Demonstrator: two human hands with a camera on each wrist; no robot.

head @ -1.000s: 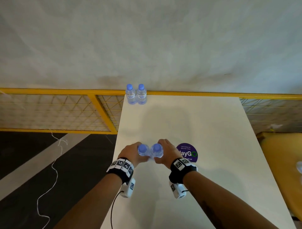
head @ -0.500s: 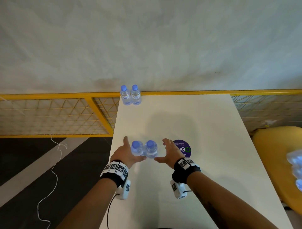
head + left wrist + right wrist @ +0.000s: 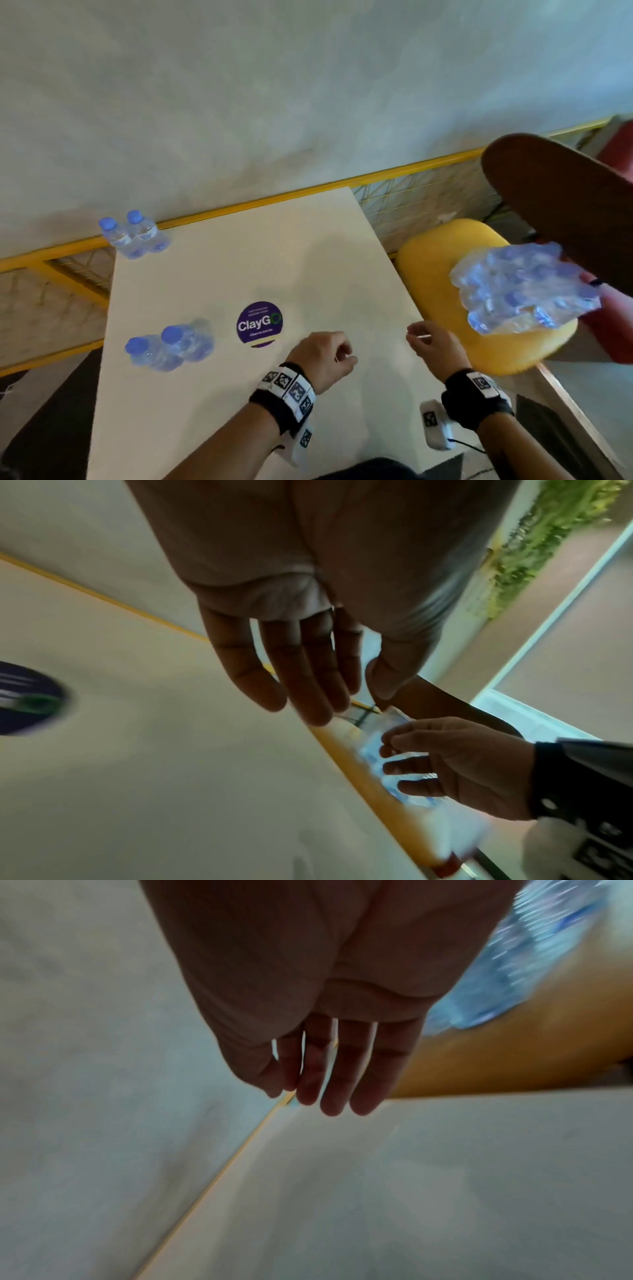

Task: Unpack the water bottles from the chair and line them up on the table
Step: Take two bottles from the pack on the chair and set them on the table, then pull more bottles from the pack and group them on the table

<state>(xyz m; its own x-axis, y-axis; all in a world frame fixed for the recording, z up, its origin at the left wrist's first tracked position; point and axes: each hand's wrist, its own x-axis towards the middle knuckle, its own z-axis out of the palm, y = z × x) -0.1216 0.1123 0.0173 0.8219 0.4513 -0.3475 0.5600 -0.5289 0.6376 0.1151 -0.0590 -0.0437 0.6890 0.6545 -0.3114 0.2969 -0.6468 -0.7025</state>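
Note:
A shrink-wrapped pack of water bottles (image 3: pixel 524 291) lies on the yellow chair seat (image 3: pixel 442 263) right of the white table (image 3: pixel 308 267). Two blue-capped bottles (image 3: pixel 133 234) stand at the table's far left corner. Another pair (image 3: pixel 169 347) stands near the left edge, closer to me. My left hand (image 3: pixel 329 356) hovers over the table's middle, fingers loose and empty. My right hand (image 3: pixel 433 347) is at the table's right edge, close to the chair, fingers relaxed and holding nothing. In the right wrist view the pack (image 3: pixel 534 961) shows blurred beyond my fingers (image 3: pixel 342 1080).
A round purple sticker (image 3: pixel 259 323) sits on the table between the near bottles and my left hand. A yellow railing with mesh (image 3: pixel 78 270) runs behind and left of the table. A dark wooden chair back (image 3: pixel 561 205) rises above the pack.
Both hands let go of the near pair of bottles, left standing on the table, and moved right toward the chair. My view swung right, bringing the pack into sight.

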